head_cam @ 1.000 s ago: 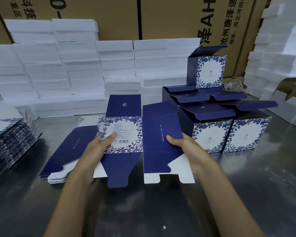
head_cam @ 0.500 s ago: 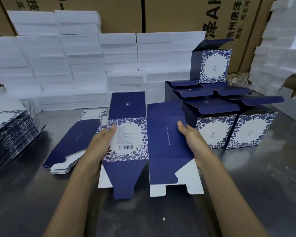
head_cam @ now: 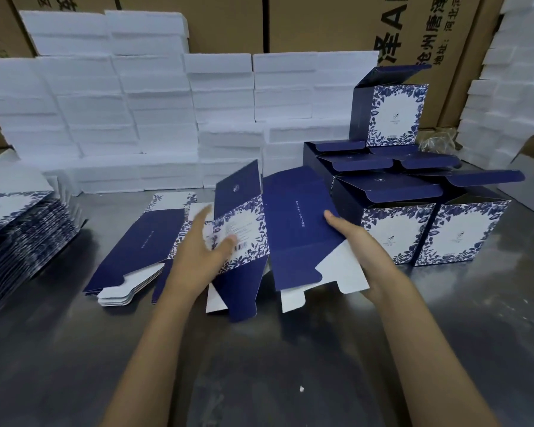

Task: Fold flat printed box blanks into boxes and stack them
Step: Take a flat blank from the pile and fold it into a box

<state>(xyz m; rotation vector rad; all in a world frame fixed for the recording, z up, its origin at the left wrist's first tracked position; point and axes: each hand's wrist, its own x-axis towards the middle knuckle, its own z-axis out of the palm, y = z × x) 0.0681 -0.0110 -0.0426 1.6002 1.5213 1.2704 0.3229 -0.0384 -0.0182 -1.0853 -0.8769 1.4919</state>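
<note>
1. On the steel table [head_cam: 290,380] in front of the person, one box blank [head_cam: 278,235] is held up off the surface, partly opened, its floral panel to the left and its plain navy panel to the right.
2. The left hand [head_cam: 202,251] lies against the floral panel with fingers spread and fairly straight; it is blurred, so I cannot tell whether it pinches the edge. The right hand [head_cam: 356,241] grips the navy panel's right edge, thumb on top.
3. Done so far, by the look of it: a cluster of folded boxes [head_cam: 395,229] stands at the right with top flaps open, one more box [head_cam: 393,114] set on top of them.
4. Left to do: a thin pile of flat blanks [head_cam: 136,251] lies just beside the left hand, and a much taller stack of blanks [head_cam: 19,241] sits at the far left. I'd judge the job well short of half done.
5. White foam blocks [head_cam: 136,118] line the back.
</note>
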